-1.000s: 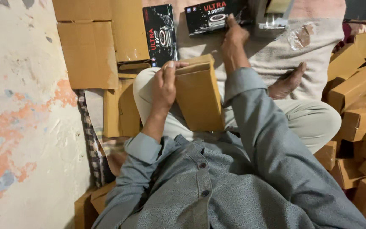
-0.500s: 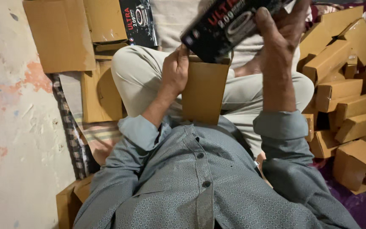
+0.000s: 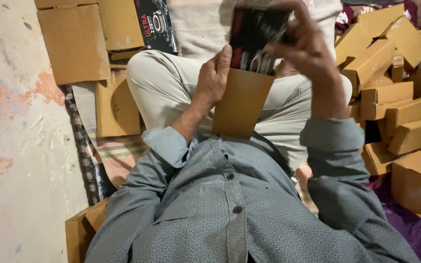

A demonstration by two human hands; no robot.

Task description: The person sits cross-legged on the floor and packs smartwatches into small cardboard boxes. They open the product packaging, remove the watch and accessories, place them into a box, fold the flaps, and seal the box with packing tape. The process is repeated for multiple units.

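Flattened brown cardboard sheets (image 3: 76, 41) lie by the wall. The left hand (image 3: 213, 80) grips an upright brown carton (image 3: 242, 102) on the lap; the right hand (image 3: 305, 46) pinches a black printed box (image 3: 257, 41) entering its open top. Closed brown cartons (image 3: 391, 87) pile rightward.
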